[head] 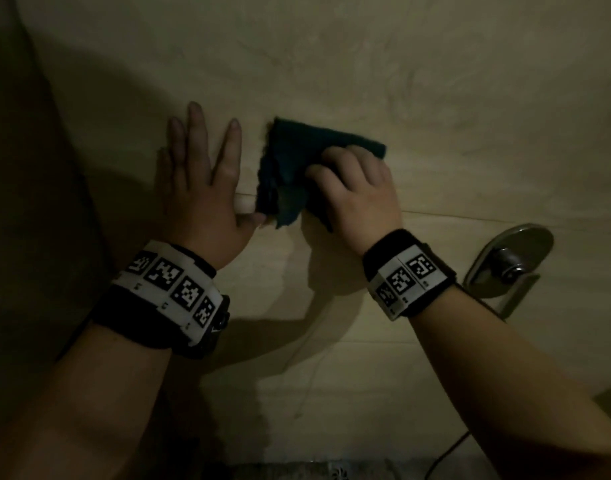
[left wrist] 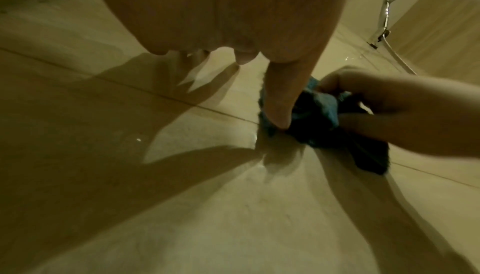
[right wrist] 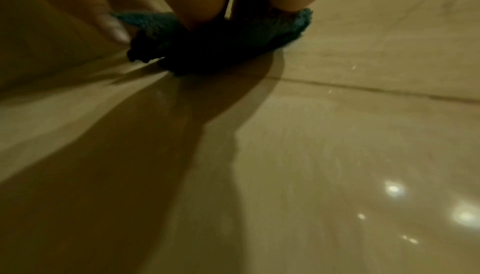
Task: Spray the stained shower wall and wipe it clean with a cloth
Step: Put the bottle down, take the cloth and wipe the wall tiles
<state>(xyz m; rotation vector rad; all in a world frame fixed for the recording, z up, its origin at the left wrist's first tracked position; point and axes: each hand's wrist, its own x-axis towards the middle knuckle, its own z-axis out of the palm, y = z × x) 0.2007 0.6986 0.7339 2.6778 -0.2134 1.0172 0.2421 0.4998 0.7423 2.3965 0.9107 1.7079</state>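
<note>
Cloth [head: 297, 161]: dark teal, soft, limp, likely light; bunched against shower wall [head: 435, 81] under curled right hand [head: 356, 199], best gripped mid-fold; left hand [head: 200, 188] flat, fingers [head: 195, 129] straight.

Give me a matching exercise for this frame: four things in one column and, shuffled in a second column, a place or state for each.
Things:
1. left hand
2. right hand
3. cloth
4. metal fitting

Places or states:
A. dark teal, bunched against the shower wall
B. fingers curled, gripping the cloth
C. mounted low on the wall, to the right of both hands
D. fingers straight and flat on the wall, thumb touching the cloth's edge

Pairs: 1-D, 2-B, 3-A, 4-C
</note>
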